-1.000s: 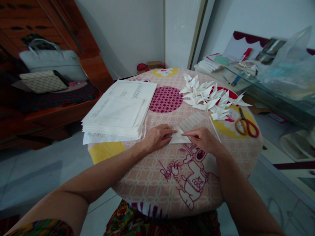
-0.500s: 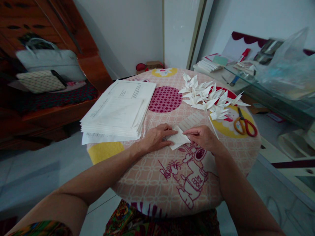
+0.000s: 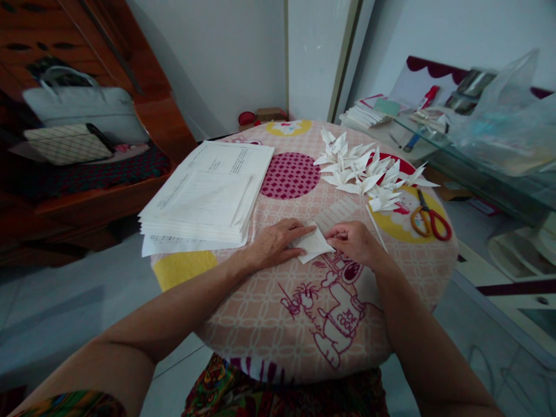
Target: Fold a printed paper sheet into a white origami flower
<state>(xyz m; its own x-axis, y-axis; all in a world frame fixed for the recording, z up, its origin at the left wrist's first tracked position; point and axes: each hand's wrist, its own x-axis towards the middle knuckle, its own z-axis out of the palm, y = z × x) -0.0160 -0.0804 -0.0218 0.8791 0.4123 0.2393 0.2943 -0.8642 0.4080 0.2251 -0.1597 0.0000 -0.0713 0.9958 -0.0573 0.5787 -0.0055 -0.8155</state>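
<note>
A small piece of folded white paper [image 3: 314,244] lies on the cloth-covered round table [image 3: 269,313] in front of me. My left hand [image 3: 278,242] holds its left side down, index finger and thumb spread across the paper. With fingers curled in a pinch, my right hand [image 3: 354,240] grips the paper's right edge. Just beyond both hands lies a flat printed paper strip [image 3: 336,213]. Farther back on the right is a cluster of folded white paper cranes [image 3: 360,171].
A thick stack of printed sheets [image 3: 204,191] occupies the table's left side. Scissors [image 3: 430,223] with red and orange handles lie near the right edge. A glass shelf [image 3: 473,168] with a plastic bag [image 3: 499,124] stands at right. A bag [image 3: 87,110] rests on a wooden seat at left.
My right fingers have shifted slightly at the paper's right edge and are more curled. My left hand stays in place on the paper. The view has moved a little.
</note>
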